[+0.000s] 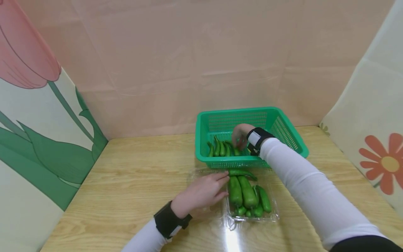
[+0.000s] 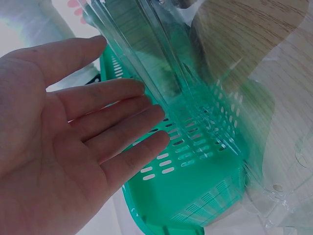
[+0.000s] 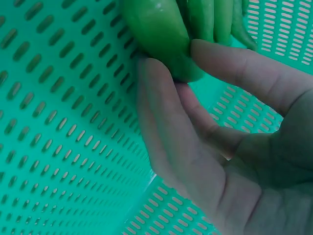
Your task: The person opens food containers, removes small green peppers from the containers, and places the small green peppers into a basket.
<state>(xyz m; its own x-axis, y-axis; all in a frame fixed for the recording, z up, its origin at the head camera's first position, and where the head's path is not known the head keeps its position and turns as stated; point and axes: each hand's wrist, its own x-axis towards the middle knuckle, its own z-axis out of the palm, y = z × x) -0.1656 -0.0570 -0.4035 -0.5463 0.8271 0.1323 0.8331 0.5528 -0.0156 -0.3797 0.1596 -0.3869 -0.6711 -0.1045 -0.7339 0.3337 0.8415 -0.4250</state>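
In the right wrist view, my right hand (image 3: 205, 132) pinches the end of a green pepper (image 3: 161, 34) between thumb and fingers. This is inside the green plastic basket (image 1: 199, 136), where several slim green peppers (image 1: 222, 149) lie side by side to the hand's left. My left hand (image 1: 201, 192), fingers stretched out, is at the left edge of a clear plastic clamshell box (image 1: 274, 217) in front of the basket. Large green peppers (image 1: 248, 192) fill that box, and one slim pepper (image 1: 240, 173) lies crosswise at its far end.
The box's transparent lid (image 2: 274, 161) is folded open to the left, under and around the left hand. Beneath everything is a wood-grain tabletop (image 1: 141, 164). A pink backdrop (image 1: 151, 70) rises behind the basket, with flower-printed panels (image 1: 377, 105) at the sides.
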